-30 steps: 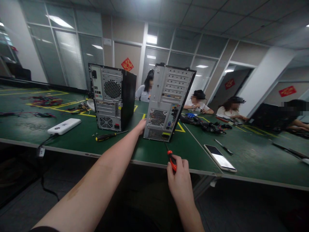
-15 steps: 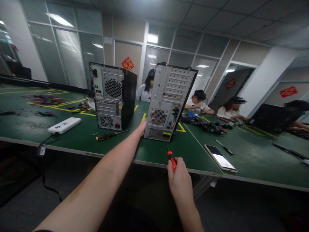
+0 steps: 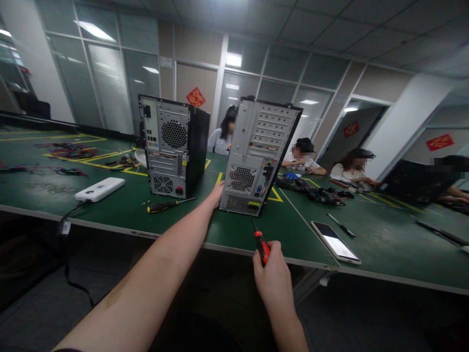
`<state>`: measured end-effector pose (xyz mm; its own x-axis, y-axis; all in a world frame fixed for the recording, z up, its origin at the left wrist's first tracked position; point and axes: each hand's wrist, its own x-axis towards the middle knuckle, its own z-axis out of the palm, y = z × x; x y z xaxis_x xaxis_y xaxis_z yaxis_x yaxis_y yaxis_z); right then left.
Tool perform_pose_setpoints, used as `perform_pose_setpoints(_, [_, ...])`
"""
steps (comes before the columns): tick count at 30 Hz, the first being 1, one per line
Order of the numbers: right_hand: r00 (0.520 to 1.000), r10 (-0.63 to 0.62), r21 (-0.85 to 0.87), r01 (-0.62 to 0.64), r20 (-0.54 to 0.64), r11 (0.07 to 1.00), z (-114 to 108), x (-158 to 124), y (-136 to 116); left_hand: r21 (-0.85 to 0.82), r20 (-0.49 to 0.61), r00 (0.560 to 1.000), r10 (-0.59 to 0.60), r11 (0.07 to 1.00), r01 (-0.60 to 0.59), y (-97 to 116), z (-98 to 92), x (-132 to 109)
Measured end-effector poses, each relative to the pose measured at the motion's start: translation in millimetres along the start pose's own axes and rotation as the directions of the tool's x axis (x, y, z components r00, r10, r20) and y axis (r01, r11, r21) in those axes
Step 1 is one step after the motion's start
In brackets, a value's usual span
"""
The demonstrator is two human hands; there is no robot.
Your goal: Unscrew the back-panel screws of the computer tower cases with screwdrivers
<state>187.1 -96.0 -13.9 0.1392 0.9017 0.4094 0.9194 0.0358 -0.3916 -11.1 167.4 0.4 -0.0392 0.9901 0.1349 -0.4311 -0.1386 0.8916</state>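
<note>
Right hand (image 3: 274, 269) is closed round a red-and-black screwdriver (image 3: 261, 244), tip near the base of an upright silver-and-black metal computer tower (image 3: 249, 154). Left hand (image 3: 217, 193) touches the tower's side, fingers hidden, can't tell grip. Green, yellow-taped tabletop (image 3: 293, 237); glass-panelled wall (image 3: 284, 63) behind.

Clear lane: bare green tabletop (image 3: 296, 227) between the red screwdriver (image 3: 262, 247) in the right hand (image 3: 273, 266) and the phone (image 3: 336, 242). Farther back it runs into the black cable pile (image 3: 311, 188). Gap between right tower (image 3: 244, 168) and left tower (image 3: 169, 142) is open, but the left forearm (image 3: 166, 259) crosses its front (room above it, though). Yellow-black screwdriver (image 3: 161, 207) clutters the left tower's foot.
</note>
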Motion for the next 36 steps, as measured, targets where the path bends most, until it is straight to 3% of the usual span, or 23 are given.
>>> perform_pose_setpoints(8, [0.996, -0.087, -0.125, 0.084, -0.023, 0.989, 2.8, 1.6, 12.1, 0.018, 0.044, 0.998, 0.049, 0.999, -0.050, -2.1, -4.8, 3.1])
perform_pose_setpoints(17, [0.994, -0.104, -0.041, 0.103, -0.017, 0.994, 7.9, 4.0, 14.4, 0.069, 0.030, 0.999, 0.036, 0.997, -0.038, -2.0, -6.3, 2.5])
perform_pose_setpoints(27, [0.999, 0.044, 0.128, -0.045, 0.010, 0.991, 3.6, 6.2, 7.6, 0.083, 0.062, 0.996, 0.062, 0.994, -0.067, -2.3, -7.5, 0.7])
perform_pose_setpoints(36, [0.977, 0.204, 0.319, -0.215, 0.069, 0.923, 2.4, 12.2, 9.7, 0.090, 0.066, 0.997, 0.033, 0.995, -0.039, 2.7, -5.6, -5.3])
